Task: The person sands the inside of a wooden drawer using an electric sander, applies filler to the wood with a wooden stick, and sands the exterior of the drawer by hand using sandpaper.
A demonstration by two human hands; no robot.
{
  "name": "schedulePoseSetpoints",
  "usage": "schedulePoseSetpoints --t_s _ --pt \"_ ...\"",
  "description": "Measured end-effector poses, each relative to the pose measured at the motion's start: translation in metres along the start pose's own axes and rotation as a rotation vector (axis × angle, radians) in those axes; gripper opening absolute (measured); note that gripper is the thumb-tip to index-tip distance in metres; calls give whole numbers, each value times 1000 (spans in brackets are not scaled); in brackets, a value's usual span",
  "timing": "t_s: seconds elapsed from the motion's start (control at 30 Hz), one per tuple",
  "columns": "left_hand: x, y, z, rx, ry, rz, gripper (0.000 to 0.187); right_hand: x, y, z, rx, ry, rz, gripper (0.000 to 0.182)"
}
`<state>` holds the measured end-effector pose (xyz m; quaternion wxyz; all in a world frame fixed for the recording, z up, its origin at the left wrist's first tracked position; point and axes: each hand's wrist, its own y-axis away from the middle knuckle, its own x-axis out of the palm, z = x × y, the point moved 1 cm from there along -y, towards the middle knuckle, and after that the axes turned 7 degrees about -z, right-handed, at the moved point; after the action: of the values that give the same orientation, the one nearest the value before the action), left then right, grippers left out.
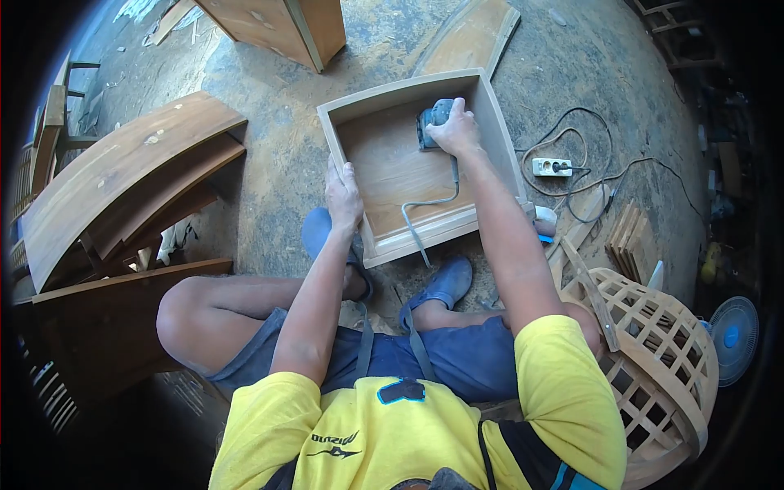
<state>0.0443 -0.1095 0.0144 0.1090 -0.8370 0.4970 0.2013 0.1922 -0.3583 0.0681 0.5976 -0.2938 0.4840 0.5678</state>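
Observation:
A wooden drawer (392, 192) lies tilted before me, its open side facing up and its inner bottom panel showing. Inside it, my right hand (457, 131) is wrapped round a dark blue-green electric sander (426, 131), whose pad rests near the drawer's far right part. The sander's grey cord (433, 202) runs down across the panel and over the near edge. My left hand (344, 194) grips the left side wall of the drawer, thumb on top and fingers partly hidden along the outer face.
A power strip (552, 167) with tangled cords lies on the right. Curved wooden panels (131, 163) stand at left, a wooden cabinet (273, 28) at the top. A lattice wooden piece (653, 327), wood offcuts (627, 237) and a fan (733, 339) are at right.

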Motion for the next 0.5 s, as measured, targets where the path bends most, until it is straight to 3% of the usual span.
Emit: schedulePoseSetpoints --t_s 0.1,0.23,0.33,0.5 --pt "1 -1 2 7 1 4 58 -3 5 -12 50 -24 -4 89" --pt "-4 -3 -10 -99 -22 39 61 27 44 35 -101 -22 70 98" --pt "-2 4 4 -71 -109 34 66 35 69 67 -209 -69 133 90" --pt "-17 68 10 -120 -103 138 87 22 65 53 -146 49 131 98"
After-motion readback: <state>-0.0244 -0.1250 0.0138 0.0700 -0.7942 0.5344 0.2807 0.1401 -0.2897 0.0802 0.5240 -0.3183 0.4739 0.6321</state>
